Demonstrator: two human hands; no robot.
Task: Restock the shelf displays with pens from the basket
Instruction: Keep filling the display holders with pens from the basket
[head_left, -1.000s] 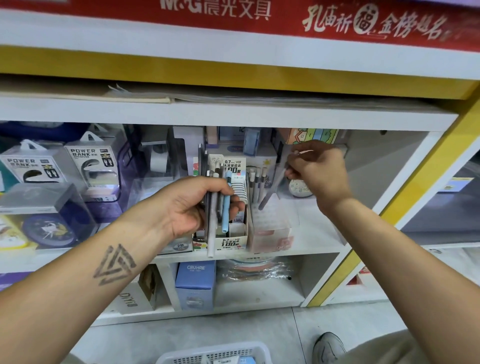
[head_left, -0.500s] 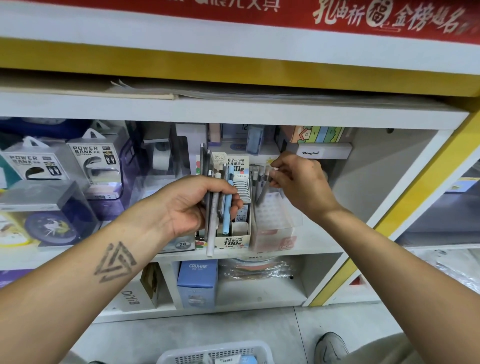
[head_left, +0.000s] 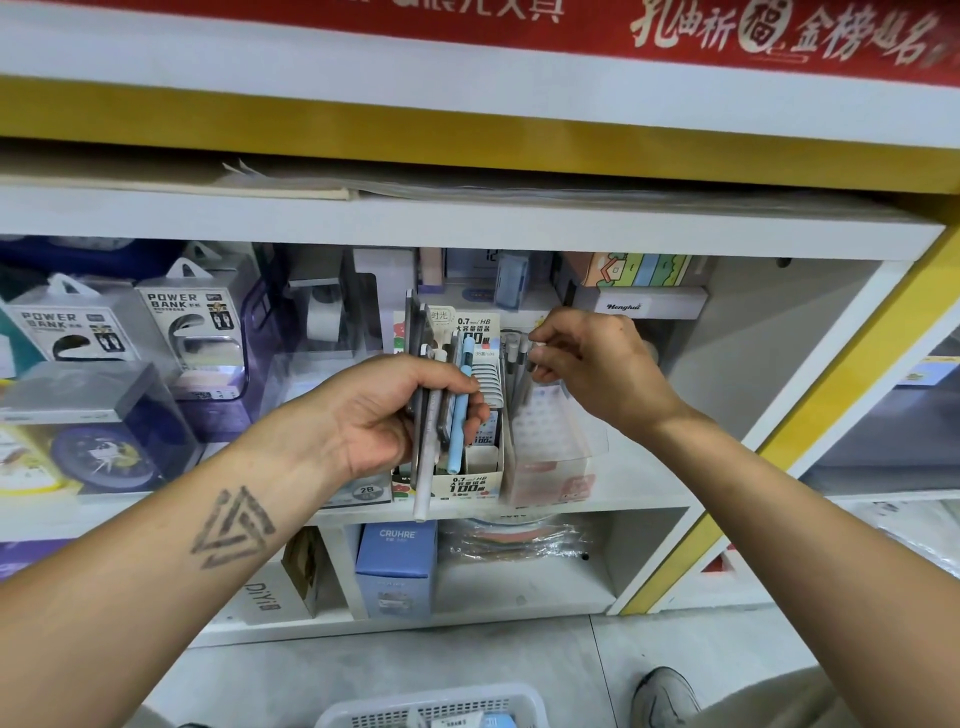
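Your right hand (head_left: 597, 371) pinches one grey pen (head_left: 521, 382) over the clear display box (head_left: 550, 447); drop it tip-down w/ the others, no forcing. Left hand (head_left: 384, 415), just left of box, clenches spare pens (head_left: 441, 415). Basket (head_left: 431, 709) sits well below.

Two hands (head_left: 374, 415), two power-bank boxes (head_left: 192, 332)

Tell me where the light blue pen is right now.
The light blue pen stands upright in the bundle gripped by the left hand, at the bundle's right edge, in front of the 0.7 mm HB lead refill box, centre of the head view.
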